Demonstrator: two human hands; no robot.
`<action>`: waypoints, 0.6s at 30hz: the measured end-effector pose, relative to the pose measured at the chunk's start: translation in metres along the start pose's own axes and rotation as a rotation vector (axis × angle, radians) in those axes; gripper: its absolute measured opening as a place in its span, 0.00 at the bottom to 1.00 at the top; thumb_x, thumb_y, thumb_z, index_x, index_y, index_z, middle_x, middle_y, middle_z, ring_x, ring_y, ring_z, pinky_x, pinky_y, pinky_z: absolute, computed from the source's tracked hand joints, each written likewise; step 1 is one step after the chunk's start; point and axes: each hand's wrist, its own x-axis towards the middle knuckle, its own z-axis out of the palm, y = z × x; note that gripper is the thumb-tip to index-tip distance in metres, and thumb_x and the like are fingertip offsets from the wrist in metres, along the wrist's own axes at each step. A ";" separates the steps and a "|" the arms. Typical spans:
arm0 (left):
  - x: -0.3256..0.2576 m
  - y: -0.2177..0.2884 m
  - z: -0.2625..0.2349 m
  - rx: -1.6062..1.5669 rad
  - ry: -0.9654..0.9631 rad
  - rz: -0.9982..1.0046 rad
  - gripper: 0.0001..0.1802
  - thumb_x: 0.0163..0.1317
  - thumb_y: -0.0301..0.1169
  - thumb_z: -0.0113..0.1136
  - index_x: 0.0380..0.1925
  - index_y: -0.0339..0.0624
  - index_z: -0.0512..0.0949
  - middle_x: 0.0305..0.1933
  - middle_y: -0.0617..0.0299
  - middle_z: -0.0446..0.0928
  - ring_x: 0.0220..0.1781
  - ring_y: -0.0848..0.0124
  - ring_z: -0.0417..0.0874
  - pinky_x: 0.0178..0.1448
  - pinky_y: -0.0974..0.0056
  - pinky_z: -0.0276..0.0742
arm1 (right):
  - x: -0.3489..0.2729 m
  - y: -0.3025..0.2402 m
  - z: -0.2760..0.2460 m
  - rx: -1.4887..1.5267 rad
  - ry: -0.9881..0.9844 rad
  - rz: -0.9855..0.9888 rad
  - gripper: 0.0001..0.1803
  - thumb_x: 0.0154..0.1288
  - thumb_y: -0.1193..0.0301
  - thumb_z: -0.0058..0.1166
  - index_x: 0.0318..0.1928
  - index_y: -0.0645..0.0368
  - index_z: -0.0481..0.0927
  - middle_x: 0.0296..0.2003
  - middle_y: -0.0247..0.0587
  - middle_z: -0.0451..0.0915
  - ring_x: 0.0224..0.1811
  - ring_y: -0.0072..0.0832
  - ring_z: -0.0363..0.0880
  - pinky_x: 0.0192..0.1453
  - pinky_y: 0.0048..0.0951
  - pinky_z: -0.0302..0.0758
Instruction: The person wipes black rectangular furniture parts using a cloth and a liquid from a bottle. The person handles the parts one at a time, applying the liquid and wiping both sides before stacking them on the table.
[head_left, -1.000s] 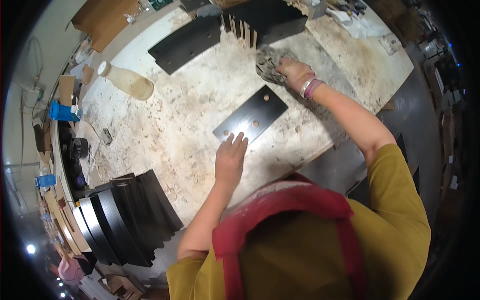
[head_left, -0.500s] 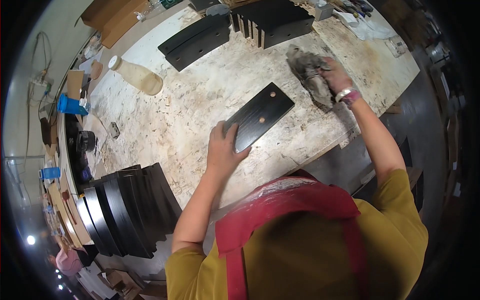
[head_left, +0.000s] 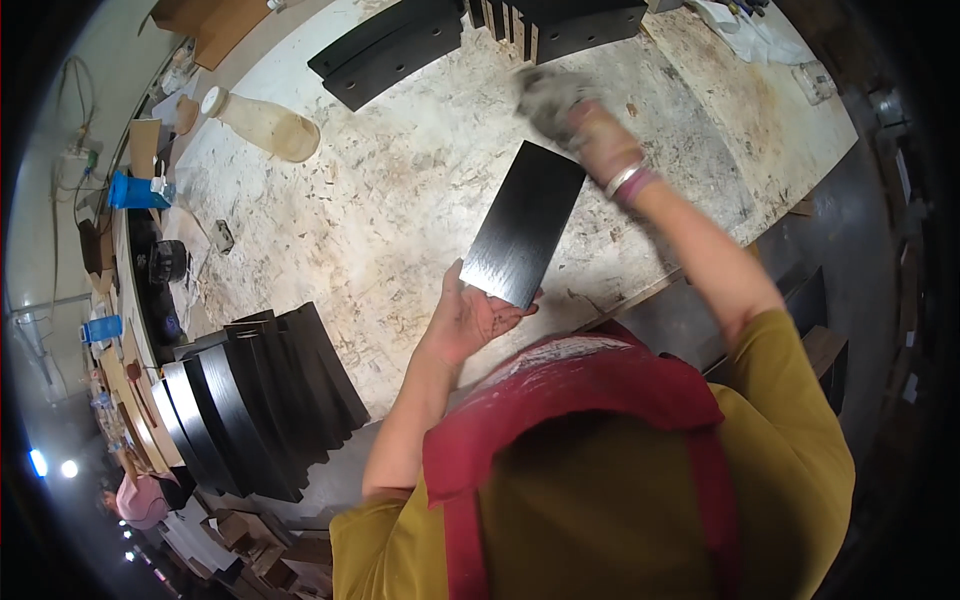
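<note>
A black rectangular wooden board [head_left: 527,220] is tilted up over the worktable, its plain glossy face showing. My left hand [head_left: 478,315] grips its near end from below, palm up, with the thumb along the left edge. Beyond the far end of the board, my right hand [head_left: 606,148] is closed on a crumpled grey rag [head_left: 550,105]. Motion blurs both the rag and the fingers. I cannot tell whether the rag touches the board or the table.
Black boards [head_left: 385,55] lie at the table's far side beside an upright row of more boards [head_left: 590,28]. A bottle of pale liquid [head_left: 265,125] lies to the left. Several black boards [head_left: 260,400] stand stacked at the near left. The stained white tabletop [head_left: 380,200] ends close to my body.
The board has been turned over: its face with two holes was up, and a plain face shows now. My right hand has swung left with the rag, toward the board's far end.
</note>
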 end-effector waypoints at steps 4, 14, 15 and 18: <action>-0.001 -0.005 0.001 0.068 -0.050 0.067 0.44 0.66 0.64 0.35 0.69 0.40 0.53 0.64 0.34 0.65 0.60 0.43 0.74 0.61 0.47 0.73 | 0.000 -0.049 -0.032 -0.012 0.039 -0.381 0.09 0.59 0.72 0.50 0.40 0.50 0.79 0.37 0.41 0.79 0.40 0.41 0.80 0.42 0.35 0.78; 0.005 -0.014 0.025 0.160 0.328 0.293 0.33 0.72 0.54 0.35 0.63 0.38 0.61 0.56 0.46 0.75 0.51 0.57 0.81 0.56 0.54 0.78 | -0.016 -0.059 -0.026 -0.049 -0.267 -0.271 0.12 0.58 0.72 0.52 0.44 0.50 0.80 0.45 0.41 0.78 0.45 0.36 0.79 0.45 0.37 0.78; 0.006 -0.017 0.016 0.201 0.374 0.308 0.32 0.72 0.53 0.36 0.62 0.38 0.63 0.55 0.47 0.76 0.50 0.57 0.82 0.56 0.54 0.78 | -0.040 -0.088 -0.029 -0.056 -0.437 -0.399 0.15 0.55 0.75 0.53 0.45 0.51 0.79 0.48 0.43 0.77 0.48 0.39 0.78 0.47 0.40 0.78; 0.006 -0.024 0.010 0.277 0.442 0.340 0.29 0.72 0.52 0.40 0.57 0.37 0.67 0.45 0.49 0.80 0.46 0.60 0.84 0.48 0.60 0.81 | -0.090 -0.101 -0.014 0.080 -0.175 -0.634 0.13 0.55 0.72 0.54 0.42 0.45 0.79 0.42 0.36 0.76 0.44 0.36 0.78 0.46 0.37 0.78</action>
